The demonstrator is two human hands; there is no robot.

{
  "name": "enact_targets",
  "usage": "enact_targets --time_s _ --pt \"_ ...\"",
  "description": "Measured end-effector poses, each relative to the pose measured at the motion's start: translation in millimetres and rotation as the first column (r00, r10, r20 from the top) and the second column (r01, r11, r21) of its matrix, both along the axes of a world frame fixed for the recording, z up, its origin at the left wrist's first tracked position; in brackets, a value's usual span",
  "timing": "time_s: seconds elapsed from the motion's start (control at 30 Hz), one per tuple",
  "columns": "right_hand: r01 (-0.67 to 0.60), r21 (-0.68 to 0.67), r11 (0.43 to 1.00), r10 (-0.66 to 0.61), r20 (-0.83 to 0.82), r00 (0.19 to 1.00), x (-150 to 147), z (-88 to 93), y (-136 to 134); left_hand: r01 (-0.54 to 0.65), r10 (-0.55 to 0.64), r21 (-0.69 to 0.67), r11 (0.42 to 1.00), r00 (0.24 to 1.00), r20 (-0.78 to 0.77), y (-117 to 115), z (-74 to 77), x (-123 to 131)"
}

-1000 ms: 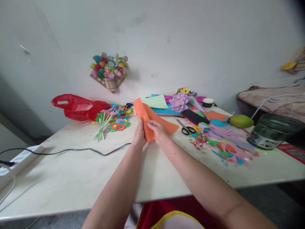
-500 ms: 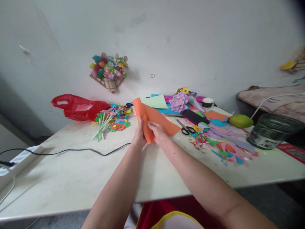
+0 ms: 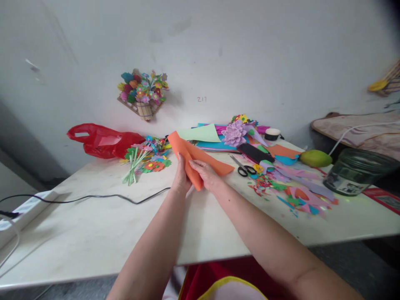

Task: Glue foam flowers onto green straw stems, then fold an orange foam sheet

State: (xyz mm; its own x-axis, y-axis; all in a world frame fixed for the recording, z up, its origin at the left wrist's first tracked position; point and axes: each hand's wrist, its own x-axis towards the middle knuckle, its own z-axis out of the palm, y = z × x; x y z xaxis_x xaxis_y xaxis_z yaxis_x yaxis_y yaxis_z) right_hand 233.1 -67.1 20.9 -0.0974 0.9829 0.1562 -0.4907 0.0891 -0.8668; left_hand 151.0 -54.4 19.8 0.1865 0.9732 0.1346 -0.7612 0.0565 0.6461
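An orange sheet (image 3: pixel 211 160) is held above the middle of the table, its left part curled over into a roll or fold. My left hand (image 3: pixel 182 176) grips the rolled part from the left. My right hand (image 3: pixel 203 171) holds the sheet from the right, with its fingers on the curled layer. Black-handled scissors (image 3: pixel 246 170) lie to the right of my hands. Behind the sheet is a pale green sheet (image 3: pixel 203 133). To the left rest green stems (image 3: pixel 134 166) and cut-out flowers (image 3: pixel 154 166).
Colourful scraps (image 3: pixel 300 200), a black phone-like object (image 3: pixel 255 153), a purple flower (image 3: pixel 235 132), a green fruit (image 3: pixel 315 158) and a glass jar (image 3: pixel 346 179) are on the right. A red bag (image 3: pixel 108 143), cable (image 3: pixel 118 197) and power strip (image 3: pixel 28 210) lie left.
The orange sheet's upper end has tilted to the left and its right corner has moved slightly left. Both hands still hold it and have shifted a little.
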Motion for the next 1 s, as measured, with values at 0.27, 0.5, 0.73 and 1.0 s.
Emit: enact_targets --time_s 0.27,0.5,0.73,1.0 --pt "-0.041 0.012 0.999 0.041 0.042 0.998 -1.0 -0.2 -3.2 -0.008 0.009 -0.039 0.999 1.000 0.024 4.0 -3.1 -0.4" --pt "-0.118 -0.019 0.993 0.119 0.072 0.990 2.0 6.8 -6.6 0.024 -0.024 -0.015 1.000 0.999 0.035 3.8 -3.7 -1.5" --pt "-0.057 -0.014 0.998 0.058 0.063 0.996 1.5 6.2 -5.4 -0.014 0.014 -0.040 0.999 1.000 0.000 4.2 -4.1 -1.0" --pt "-0.084 0.033 0.996 0.084 0.008 0.996 0.2 7.7 -8.8 -0.028 0.030 -0.085 0.996 0.999 0.015 2.2 1.8 -0.1"
